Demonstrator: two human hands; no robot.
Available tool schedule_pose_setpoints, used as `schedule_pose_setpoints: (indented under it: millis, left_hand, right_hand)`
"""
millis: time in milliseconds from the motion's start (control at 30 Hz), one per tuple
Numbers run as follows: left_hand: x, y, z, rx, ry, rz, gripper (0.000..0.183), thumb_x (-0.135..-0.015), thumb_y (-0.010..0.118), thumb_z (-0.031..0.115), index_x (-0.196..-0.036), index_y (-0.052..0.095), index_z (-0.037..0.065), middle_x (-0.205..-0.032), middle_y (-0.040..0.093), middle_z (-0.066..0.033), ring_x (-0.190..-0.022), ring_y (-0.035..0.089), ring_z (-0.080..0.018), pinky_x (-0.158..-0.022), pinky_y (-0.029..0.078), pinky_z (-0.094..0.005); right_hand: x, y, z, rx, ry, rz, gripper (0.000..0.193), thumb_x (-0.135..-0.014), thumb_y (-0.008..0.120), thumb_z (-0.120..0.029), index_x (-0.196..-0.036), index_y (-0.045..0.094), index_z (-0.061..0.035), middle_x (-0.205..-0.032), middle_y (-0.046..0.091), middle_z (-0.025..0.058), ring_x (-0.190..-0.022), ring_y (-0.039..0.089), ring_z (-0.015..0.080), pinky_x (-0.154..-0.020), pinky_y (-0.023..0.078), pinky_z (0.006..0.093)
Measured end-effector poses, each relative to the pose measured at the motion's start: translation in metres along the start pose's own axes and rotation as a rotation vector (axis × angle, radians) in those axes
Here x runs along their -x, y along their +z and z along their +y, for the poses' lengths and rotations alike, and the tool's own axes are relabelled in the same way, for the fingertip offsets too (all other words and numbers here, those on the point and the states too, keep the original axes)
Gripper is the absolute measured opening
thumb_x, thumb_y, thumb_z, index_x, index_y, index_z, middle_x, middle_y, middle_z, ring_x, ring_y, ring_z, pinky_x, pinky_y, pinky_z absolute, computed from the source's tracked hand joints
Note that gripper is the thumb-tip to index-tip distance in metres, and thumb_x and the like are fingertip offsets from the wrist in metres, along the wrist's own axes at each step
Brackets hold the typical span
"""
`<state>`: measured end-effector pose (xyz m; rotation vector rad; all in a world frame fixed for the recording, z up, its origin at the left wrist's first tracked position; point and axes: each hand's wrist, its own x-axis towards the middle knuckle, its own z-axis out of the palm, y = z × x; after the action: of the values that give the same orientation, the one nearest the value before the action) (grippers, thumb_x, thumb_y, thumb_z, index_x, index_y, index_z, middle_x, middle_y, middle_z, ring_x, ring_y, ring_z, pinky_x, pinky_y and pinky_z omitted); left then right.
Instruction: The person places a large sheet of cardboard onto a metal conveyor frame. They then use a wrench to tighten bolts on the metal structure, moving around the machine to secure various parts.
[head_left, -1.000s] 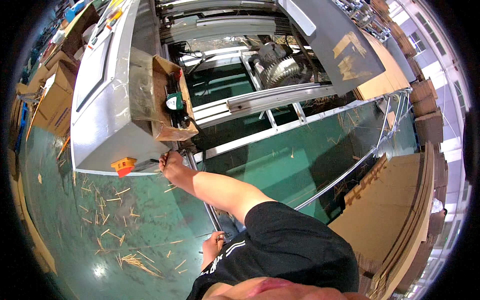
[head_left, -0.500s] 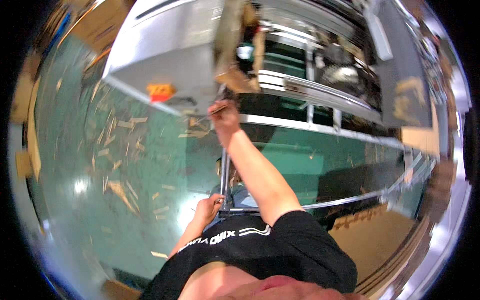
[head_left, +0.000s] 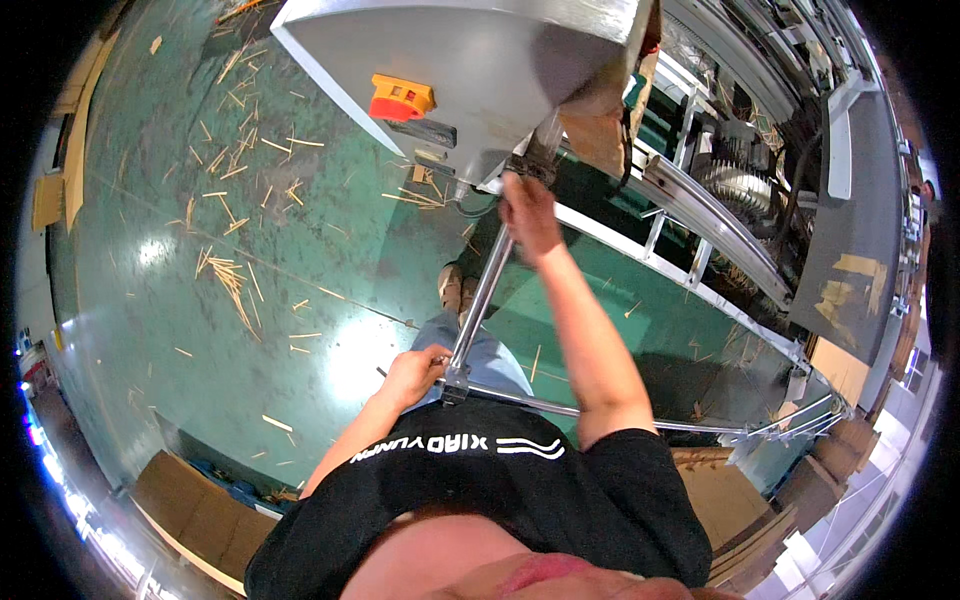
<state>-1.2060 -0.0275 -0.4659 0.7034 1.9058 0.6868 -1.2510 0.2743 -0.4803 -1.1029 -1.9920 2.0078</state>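
Observation:
A shiny metal rod slants up from a dark clamp joint at my waist to a black clamp under the grey machine housing. My left hand is closed beside the lower joint, fingertips near the rod's bottom end. What it pinches is hidden; a thin dark tip pokes out on its left. My right arm stretches forward, and the right hand is closed at the black clamp, slightly blurred, its fingers partly hidden. From the lower joint a crossbar runs off to the right.
An orange-and-red switch sits on the housing. Rightward lie a metal frame, a motor and a grey panel. Wood slivers litter the green floor. Cardboard stands at lower left.
My view has turned, so the housing and switch appear farther right and the rod more slanted. Both hands stay at the same clamps.

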Motion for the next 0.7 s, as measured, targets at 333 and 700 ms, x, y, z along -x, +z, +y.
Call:
schedule_pose_setpoints:
  millis: [333,700]
  left_hand:
    - [-0.008,-0.006,-0.005,-0.006,-0.062,0.064,0.018,-0.083,0.054,0.020,-0.097,0.058,0.009,-0.079,0.061,-0.0179,-0.075,0.060,-0.0364,-0.065,0.047,-0.0412]
    - [-0.017,0.000,-0.013,0.062,-0.036,0.210,0.012,-0.083,0.057,0.013,-0.092,0.061,0.008,-0.064,0.058,-0.0149,-0.057,0.059,-0.0265,-0.056,0.046,-0.0328]
  right_hand:
    - [-0.059,-0.079,-0.010,1.330,-0.589,-0.376,0.017,-0.080,0.050,-0.018,-0.090,0.057,-0.0059,-0.085,0.058,0.0097,-0.083,0.056,0.0274,-0.073,0.045,0.0396]
    - [-0.087,-0.079,-0.026,1.166,-1.307,-0.405,0.009,-0.073,0.053,-0.011,-0.068,0.046,-0.0067,-0.065,0.049,0.0109,-0.067,0.054,0.0278,-0.061,0.042,0.0406]
